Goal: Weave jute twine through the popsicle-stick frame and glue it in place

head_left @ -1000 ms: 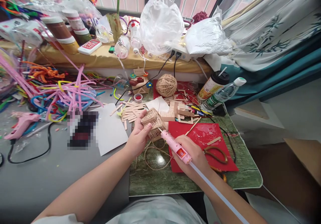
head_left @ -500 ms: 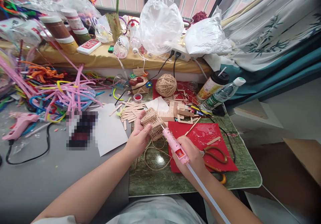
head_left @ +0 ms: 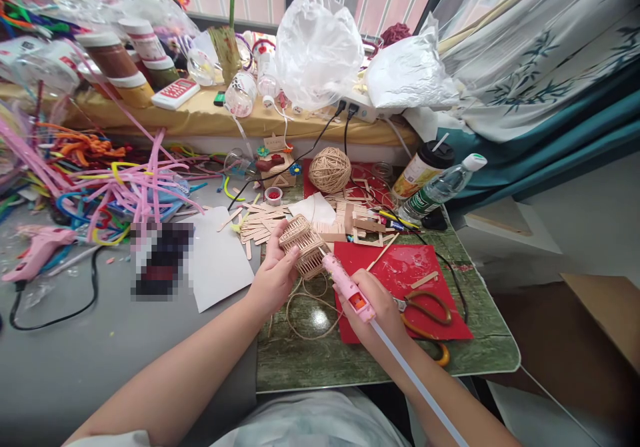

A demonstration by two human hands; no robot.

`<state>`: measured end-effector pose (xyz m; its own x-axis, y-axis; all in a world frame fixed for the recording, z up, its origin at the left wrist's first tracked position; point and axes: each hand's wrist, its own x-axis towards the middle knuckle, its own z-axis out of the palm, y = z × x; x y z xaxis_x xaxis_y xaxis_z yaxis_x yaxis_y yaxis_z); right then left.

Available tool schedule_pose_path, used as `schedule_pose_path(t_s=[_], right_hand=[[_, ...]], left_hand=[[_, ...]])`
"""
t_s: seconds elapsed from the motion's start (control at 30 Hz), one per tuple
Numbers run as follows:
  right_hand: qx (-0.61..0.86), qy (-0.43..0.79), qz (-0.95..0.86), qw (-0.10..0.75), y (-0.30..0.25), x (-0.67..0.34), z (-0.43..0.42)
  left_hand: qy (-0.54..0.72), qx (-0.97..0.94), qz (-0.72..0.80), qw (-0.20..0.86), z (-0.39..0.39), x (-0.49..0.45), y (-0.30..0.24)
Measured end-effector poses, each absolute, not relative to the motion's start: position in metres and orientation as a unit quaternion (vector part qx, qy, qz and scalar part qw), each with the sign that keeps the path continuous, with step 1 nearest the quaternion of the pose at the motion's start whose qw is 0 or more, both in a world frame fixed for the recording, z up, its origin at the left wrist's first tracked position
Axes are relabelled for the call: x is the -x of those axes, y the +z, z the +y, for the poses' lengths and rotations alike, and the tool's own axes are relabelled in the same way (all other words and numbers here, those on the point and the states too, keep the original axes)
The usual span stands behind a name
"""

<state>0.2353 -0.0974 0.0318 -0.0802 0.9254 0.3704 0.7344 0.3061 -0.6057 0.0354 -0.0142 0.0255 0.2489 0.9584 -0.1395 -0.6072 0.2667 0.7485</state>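
My left hand (head_left: 276, 263) grips a small twine-wrapped piece (head_left: 306, 250) by its left side, thumb across its front. In my right hand (head_left: 380, 303) is a pink hot glue gun (head_left: 345, 283), its nozzle up against or very close to the piece's right edge; I cannot tell whether they touch. A long whitish glue stick (head_left: 415, 380) sticks out of the gun's rear and runs along my right forearm. Loose twine (head_left: 290, 320) curls on the green table below the piece. Just right of my right hand lie orange-handled scissors (head_left: 430, 310) on a red sheet (head_left: 400, 267).
Behind my hands are craft sticks (head_left: 257, 223) and a twine ball (head_left: 330, 169). A water bottle (head_left: 440, 190) and a cup (head_left: 423, 170) stand back right. At left lie white paper (head_left: 220, 267), pink pipe cleaners (head_left: 150, 187) and a second glue gun (head_left: 43, 250). Black cords cross the table.
The whole view has shifted very slightly. Both hands, the twine-wrapped piece and the glue gun keep nearly the same pose.
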Motion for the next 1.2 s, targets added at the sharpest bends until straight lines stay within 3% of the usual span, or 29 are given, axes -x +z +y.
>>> schedule_pose_path(t_s=[0.7, 1.2], right_hand=[[0.526, 0.176, -0.725, 0.408, 0.042, -0.228, -0.095], [0.538, 0.15, -0.74, 0.375, 0.029, -0.228, -0.095]], left_hand=[[0.528, -0.291, 0.298, 0.74, -0.014, -0.035, 0.024], [0.531, -0.286, 0.305, 0.737, -0.014, -0.035, 0.025]])
